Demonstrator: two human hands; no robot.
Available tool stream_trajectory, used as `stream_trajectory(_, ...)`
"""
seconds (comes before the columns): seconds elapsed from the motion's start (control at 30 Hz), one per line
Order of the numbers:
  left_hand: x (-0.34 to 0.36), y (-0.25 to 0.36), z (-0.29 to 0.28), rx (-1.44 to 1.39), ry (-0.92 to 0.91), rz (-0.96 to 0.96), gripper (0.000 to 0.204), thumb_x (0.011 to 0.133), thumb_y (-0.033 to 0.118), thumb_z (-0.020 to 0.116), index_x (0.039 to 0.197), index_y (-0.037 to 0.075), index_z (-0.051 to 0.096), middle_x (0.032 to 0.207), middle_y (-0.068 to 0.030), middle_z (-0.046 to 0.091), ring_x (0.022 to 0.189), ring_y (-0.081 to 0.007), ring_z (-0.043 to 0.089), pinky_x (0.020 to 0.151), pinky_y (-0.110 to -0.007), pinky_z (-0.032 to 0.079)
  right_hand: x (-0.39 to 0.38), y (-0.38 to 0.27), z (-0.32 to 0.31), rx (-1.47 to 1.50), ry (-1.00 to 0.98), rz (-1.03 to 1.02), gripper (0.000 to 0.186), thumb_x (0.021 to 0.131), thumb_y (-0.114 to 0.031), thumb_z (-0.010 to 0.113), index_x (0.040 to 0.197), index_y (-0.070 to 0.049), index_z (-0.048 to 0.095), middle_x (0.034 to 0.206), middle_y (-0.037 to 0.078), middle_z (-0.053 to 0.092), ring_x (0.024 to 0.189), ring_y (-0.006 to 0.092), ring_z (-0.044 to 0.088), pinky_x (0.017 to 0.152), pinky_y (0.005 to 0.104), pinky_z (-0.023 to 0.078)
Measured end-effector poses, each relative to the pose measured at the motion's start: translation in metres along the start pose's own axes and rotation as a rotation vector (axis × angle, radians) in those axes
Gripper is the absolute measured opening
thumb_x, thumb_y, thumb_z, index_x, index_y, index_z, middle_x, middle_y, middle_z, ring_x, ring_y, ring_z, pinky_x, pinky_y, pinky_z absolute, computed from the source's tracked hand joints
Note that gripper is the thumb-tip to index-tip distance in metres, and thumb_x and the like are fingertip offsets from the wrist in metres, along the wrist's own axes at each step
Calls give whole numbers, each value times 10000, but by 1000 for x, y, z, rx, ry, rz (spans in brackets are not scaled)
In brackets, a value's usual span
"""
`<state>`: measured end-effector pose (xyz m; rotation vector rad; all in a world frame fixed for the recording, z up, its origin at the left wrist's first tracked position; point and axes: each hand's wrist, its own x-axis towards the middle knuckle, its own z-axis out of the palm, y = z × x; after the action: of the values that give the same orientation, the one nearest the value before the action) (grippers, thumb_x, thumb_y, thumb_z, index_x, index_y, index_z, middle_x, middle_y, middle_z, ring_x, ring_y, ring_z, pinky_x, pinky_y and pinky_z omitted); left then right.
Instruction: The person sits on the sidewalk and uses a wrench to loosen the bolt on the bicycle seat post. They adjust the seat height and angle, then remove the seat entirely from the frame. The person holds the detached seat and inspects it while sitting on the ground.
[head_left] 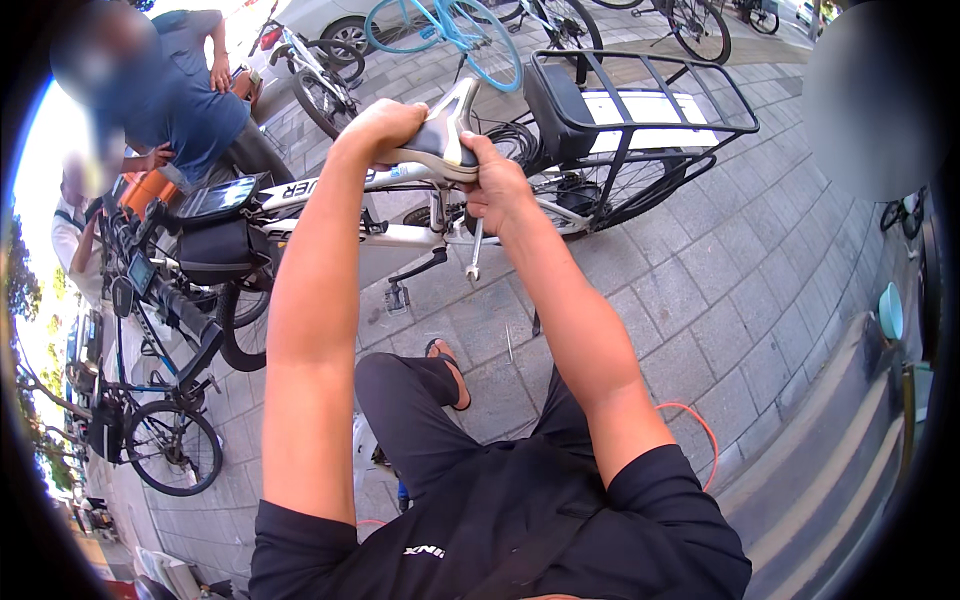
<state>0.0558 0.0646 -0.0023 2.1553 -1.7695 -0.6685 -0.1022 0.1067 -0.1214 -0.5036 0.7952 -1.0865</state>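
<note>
A black saddle with white and silver trim (447,135) sits above the white bicycle frame (390,238), its narrow end pointing away from me. My left hand (388,130) is closed round the saddle's left side. On the right side, my right hand (498,187) presses its thumb against the saddle's edge. Its lower fingers are curled round a silver wrench (474,258), whose open jaw hangs below the fist. The saddle's underside and the clamp are hidden by my hands. Beneath them a crank with a pedal (397,297) juts toward me.
The bicycle carries a black rear rack (625,128) and a bag (222,250) at the front. Another bicycle (172,440) stands left. A person in a blue shirt (190,90) is at the far left. An orange hose (706,440) lies on the paving, near steps (830,480).
</note>
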Motion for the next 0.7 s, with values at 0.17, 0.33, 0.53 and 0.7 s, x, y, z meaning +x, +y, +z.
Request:
stream_trajectory(0.17,-28,-11,73,-778,-20,-59,474,1066,443,483,1116,7,664,959,-115,688,738,-242,674,536,-418,581,36,-65,-49,-186,84,-4,353,923,-462,768,765,-208,581,591,-65,504,415,70,341,379,261,186)
stream_trajectory(0.33,-37,-32,85,-1266,108,-58,361,1078,409,522,1083,73,653,903,-77,683,721,-207,682,528,-392,587,20,-33,-26,-54,118,-112,390,957,-558,695,835,-201,597,637,-63,493,443,69,321,416,258,189)
stream_trajectory(0.53,-36,-20,103,-1364,159,-38,393,1096,405,516,1069,35,647,872,-76,680,668,-192,663,473,-350,524,-27,-2,7,-361,115,-188,380,1001,-493,673,944,-119,630,726,5,596,436,81,361,390,291,255)
stream_trajectory(0.7,22,-24,174,-1393,655,2,378,1119,322,514,1294,-13,533,1052,-114,665,761,-163,642,542,-349,512,10,-19,12,-350,112,-237,372,1018,-390,664,979,-21,685,755,47,659,532,162,593,427,340,404)
